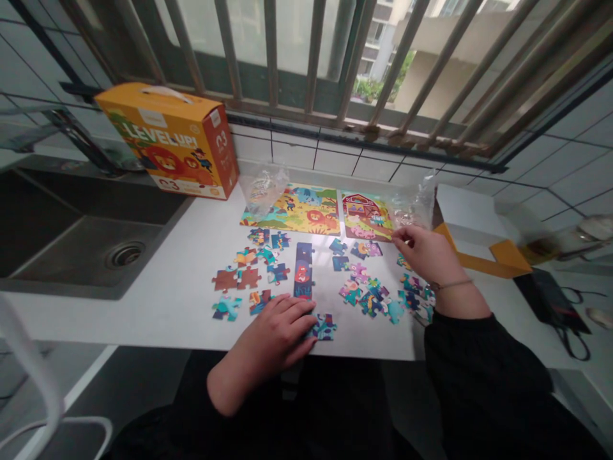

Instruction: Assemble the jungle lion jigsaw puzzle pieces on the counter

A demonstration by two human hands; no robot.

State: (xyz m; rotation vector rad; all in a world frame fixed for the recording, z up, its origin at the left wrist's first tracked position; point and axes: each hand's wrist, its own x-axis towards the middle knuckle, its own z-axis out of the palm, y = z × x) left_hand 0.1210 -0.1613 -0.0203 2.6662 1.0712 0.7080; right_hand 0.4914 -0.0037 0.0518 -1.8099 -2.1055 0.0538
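Note:
My left hand (282,332) lies flat near the counter's front edge, fingers stretched out, its fingertips touching a loose jigsaw piece (324,327). My right hand (424,252) is further back on the right, fingers curled in a pinch at the edge of the barn puzzle picture (366,216); what it pinches is too small to make out. Several colourful loose pieces (368,291) are scattered between the hands. A joined strip of pieces (303,271) stands in the middle. A yellow lion puzzle picture (297,209) lies behind it.
The orange puzzle box (172,137) stands at the back left beside a sink (96,246). Clear plastic bags (262,185) lie behind the pictures. An open white and orange box tray (472,239) sits right. A barred window (311,57) runs behind the white counter (158,300).

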